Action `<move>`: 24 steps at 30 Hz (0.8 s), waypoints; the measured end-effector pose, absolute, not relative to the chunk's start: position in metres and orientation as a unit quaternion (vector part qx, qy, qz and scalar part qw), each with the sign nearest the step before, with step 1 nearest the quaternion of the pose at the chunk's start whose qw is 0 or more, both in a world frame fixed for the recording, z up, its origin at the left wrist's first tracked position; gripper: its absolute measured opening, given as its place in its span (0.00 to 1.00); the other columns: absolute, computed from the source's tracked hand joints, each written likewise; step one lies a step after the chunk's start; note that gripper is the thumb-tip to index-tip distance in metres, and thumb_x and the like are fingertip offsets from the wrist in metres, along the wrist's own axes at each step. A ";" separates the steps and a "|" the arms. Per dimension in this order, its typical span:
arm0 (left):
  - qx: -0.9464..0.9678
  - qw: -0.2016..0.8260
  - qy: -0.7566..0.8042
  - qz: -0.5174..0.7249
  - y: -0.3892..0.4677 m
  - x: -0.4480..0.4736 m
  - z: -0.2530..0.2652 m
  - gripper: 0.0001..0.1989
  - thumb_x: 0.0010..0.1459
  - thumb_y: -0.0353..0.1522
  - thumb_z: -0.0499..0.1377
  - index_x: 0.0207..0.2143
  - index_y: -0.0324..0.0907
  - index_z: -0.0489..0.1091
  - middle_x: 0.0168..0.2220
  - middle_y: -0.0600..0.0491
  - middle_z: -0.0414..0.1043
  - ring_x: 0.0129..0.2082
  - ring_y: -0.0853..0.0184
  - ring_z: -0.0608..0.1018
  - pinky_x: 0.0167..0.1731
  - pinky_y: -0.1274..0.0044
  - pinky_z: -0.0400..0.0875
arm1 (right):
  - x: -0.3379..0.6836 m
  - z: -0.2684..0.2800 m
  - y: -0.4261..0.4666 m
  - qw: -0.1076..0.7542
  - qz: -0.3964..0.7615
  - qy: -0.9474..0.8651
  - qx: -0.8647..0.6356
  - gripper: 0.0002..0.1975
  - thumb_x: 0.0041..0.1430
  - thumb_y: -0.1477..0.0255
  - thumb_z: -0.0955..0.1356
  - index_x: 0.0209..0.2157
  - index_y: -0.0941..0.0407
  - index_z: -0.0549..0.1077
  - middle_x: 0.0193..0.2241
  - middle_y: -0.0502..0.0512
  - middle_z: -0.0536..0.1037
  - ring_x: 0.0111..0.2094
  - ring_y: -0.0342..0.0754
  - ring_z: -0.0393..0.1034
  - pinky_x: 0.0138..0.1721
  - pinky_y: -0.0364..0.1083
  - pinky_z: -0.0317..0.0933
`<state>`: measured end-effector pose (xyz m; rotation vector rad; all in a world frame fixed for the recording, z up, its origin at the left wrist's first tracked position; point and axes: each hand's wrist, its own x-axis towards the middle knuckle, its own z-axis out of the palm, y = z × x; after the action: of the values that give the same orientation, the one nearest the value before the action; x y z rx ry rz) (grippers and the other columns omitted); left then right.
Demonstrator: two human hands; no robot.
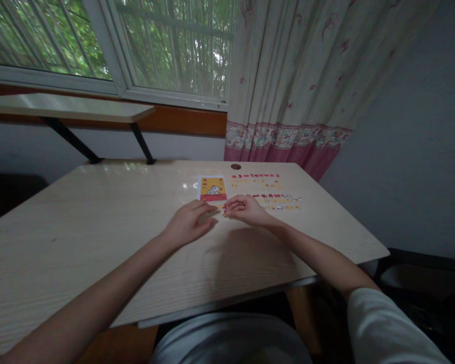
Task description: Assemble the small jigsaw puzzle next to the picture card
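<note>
My right hand (246,210) pinches a small red-and-yellow puzzle piece (224,213) between thumb and fingertips, just above the table. To its left, my left hand (191,220) holds nothing that I can see; its thumb stands apart from its outstretched fingers, whose tips come near the piece. A picture card (213,189) lies just beyond both hands, showing a white cartoon animal on yellow and red. Red pieces (255,176) are laid in a row at the back right. Yellow and white pieces (282,200) lie in rows nearer, partly hidden by my right hand.
The pale wooden table (98,242) spreads wide under my arms. A raised shelf (72,107) on black brackets stands at the back left. Near the back edge is a round cable hole (235,167). A patterned curtain (288,91) hangs behind, beside a barred window (174,45).
</note>
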<state>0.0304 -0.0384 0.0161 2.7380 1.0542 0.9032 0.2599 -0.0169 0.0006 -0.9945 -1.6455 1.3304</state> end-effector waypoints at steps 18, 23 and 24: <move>0.869 -0.009 0.333 0.365 -0.042 0.034 0.012 0.09 0.60 0.36 0.56 0.37 0.40 0.73 0.34 0.48 0.75 0.35 0.63 0.76 0.36 0.72 0.73 | 0.259 -0.002 -0.031 0.387 0.128 -0.844 -0.349 0.13 0.55 0.64 0.71 0.40 0.53 0.77 0.34 0.55 0.79 0.33 0.45 0.72 0.38 0.45 0.66; 0.878 -0.013 0.320 0.354 -0.044 0.036 0.013 0.10 0.61 0.36 0.56 0.37 0.40 0.73 0.34 0.48 0.75 0.35 0.63 0.76 0.36 0.71 0.73 | 0.257 -0.005 -0.031 0.372 0.090 -0.861 -0.335 0.11 0.59 0.64 0.68 0.40 0.53 0.78 0.34 0.56 0.79 0.36 0.47 0.73 0.40 0.46 0.65; 0.882 -0.012 0.319 0.348 -0.045 0.036 0.013 0.11 0.61 0.37 0.55 0.38 0.40 0.73 0.34 0.48 0.75 0.35 0.63 0.76 0.37 0.71 0.73 | 0.257 -0.005 -0.031 0.368 0.084 -0.862 -0.337 0.11 0.59 0.64 0.67 0.39 0.53 0.78 0.34 0.56 0.79 0.37 0.47 0.73 0.40 0.46 0.65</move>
<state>0.0358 -0.0447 0.0129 2.7909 1.0097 1.1004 0.2571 -0.0307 -0.0046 -0.8656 -2.2146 0.2155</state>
